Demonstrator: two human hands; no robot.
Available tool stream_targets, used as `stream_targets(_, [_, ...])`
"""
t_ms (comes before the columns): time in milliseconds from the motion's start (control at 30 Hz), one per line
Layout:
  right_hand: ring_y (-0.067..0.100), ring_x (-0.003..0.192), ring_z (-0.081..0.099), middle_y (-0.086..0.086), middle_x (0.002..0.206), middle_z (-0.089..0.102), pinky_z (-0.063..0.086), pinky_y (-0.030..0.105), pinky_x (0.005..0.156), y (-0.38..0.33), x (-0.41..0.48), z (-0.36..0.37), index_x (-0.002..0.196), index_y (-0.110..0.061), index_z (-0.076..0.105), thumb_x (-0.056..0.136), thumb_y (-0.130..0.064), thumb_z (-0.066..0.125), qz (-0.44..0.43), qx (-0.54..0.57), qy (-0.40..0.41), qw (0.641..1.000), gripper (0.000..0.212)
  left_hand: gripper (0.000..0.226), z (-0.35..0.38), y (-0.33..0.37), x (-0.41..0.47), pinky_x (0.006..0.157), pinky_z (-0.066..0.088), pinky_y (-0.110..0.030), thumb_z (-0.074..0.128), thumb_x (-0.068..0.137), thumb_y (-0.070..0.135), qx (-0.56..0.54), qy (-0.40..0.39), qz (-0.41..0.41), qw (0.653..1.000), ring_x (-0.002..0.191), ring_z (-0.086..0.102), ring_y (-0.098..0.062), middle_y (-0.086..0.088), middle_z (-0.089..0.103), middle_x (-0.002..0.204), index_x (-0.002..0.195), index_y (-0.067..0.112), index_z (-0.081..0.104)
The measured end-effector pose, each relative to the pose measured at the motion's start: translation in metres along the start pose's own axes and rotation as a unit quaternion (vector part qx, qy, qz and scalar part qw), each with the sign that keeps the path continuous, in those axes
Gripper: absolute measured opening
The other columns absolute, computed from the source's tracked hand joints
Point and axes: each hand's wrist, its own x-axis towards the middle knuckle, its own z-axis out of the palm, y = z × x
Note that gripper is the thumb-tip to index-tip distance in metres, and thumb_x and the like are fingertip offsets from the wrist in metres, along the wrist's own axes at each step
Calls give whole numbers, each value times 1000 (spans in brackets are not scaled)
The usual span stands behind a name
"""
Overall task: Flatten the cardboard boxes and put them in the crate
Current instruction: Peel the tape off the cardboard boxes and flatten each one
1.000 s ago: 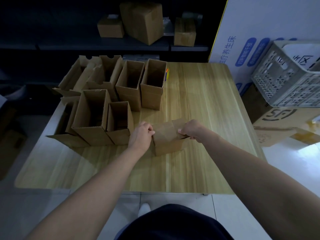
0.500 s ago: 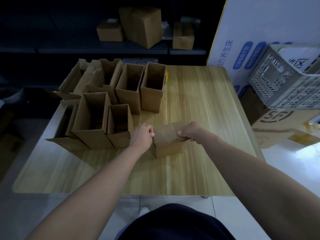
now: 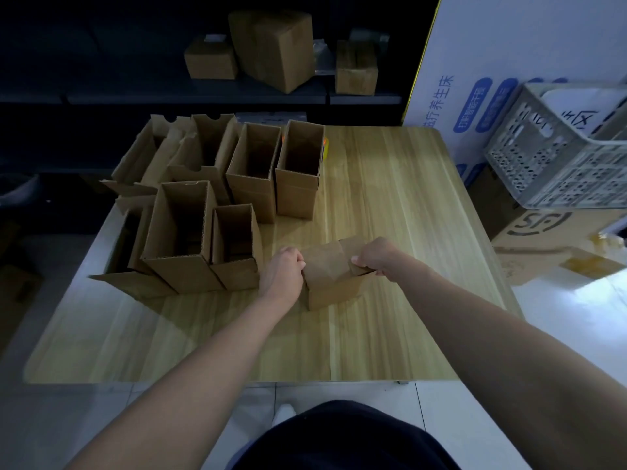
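A small brown cardboard box [image 3: 334, 283] stands on the wooden table [image 3: 390, 205] in front of me, its top flaps folded over. My left hand [image 3: 283, 271] grips its left top edge with curled fingers. My right hand [image 3: 376, 257] pinches the right top flap. Several open, upright cardboard boxes [image 3: 217, 212] stand grouped on the table's left half. The grey plastic crate [image 3: 556, 147] sits off the table to the right, on a large printed carton.
Closed cardboard boxes [image 3: 274, 45] rest on a dark shelf behind the table. A white printed panel [image 3: 492, 62] leans at the back right. A small yellow and orange object [image 3: 325, 149] lies behind the tallest open box. White floor tiles lie to the right.
Both hands keep their hold on the small box. The view has shifted slightly; the box and hands stay in nearly the same place on the table.
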Motion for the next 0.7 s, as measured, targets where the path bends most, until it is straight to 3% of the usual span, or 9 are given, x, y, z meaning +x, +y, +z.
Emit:
stream_targets(133, [26, 78, 54, 8, 68, 49, 41, 29, 60, -1, -3, -1, 65, -7, 41, 97, -35, 49, 5, -20, -15, 1000, 43, 10, 1, 4, 5, 63, 38, -17, 54, 94, 16, -17, 4, -51, 999, 76, 52, -8, 2, 57, 87, 90, 13, 63])
stream_targets(267, [26, 71, 53, 11, 73, 52, 41, 30, 58, 0, -2, 2, 81, -2, 50, 94, -32, 56, 23, 22, -8, 999, 33, 11, -1, 6, 8, 62, 39, -20, 55, 93, 14, -8, -2, -56, 998, 74, 53, -10, 0, 59, 84, 91, 11, 64])
stream_targets(367, [25, 73, 55, 10, 75, 52, 43, 29, 59, 0, -3, 2, 67, -7, 44, 96, -30, 51, 9, 38, -7, 999, 38, 10, -5, 9, 11, 63, 47, -23, 56, 93, 13, 53, -38, -41, 997, 75, 58, -14, -5, 62, 85, 93, 8, 64])
stream_targets(500, [12, 58, 44, 0, 72, 47, 39, 22, 51, 5, 0, 1, 67, -18, 45, 87, -11, 63, 9, 117, -24, 993, 28, 10, -7, 13, 10, 62, 48, -26, 55, 91, 9, 123, -70, -14, 990, 74, 57, -18, -7, 59, 87, 99, 5, 59])
stream_targets(600, [14, 66, 46, 0, 77, 47, 40, 22, 55, 6, 1, 3, 67, -19, 45, 88, -11, 62, -4, 136, -27, 990, 29, 17, -9, 12, 8, 65, 50, -26, 52, 92, 8, 107, -74, 5, 991, 78, 58, -17, -7, 57, 98, 109, 7, 53])
stream_targets(700, [13, 66, 46, -2, 76, 47, 41, 23, 57, 6, 0, 2, 67, -20, 44, 88, -10, 62, -5, 152, -28, 988, 29, 12, -10, 8, 4, 68, 45, -22, 49, 96, 14, 76, -32, 30, 996, 79, 56, -12, -2, 57, 101, 103, 11, 57])
